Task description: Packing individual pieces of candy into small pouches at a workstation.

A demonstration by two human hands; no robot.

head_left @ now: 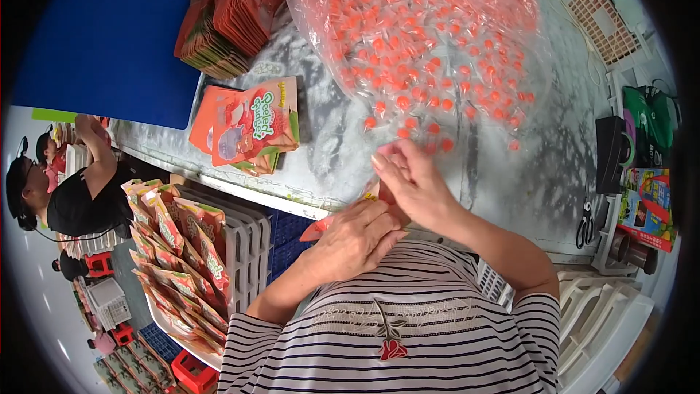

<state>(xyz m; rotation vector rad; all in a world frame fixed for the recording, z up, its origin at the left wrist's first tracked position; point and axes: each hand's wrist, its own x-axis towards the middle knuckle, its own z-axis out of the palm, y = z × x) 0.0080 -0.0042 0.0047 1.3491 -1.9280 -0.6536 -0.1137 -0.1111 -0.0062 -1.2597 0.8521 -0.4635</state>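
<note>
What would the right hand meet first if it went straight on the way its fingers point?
Probably the small pile of pouches across the tabletop, as the right hand points up-left. Its height is unclear, so it might pass above.

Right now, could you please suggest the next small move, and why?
Perhaps the right hand, if empty (I cannot tell), could reach for the wrapped candies: they lie on the table just beyond it, while the left hand holds a pouch.
</note>
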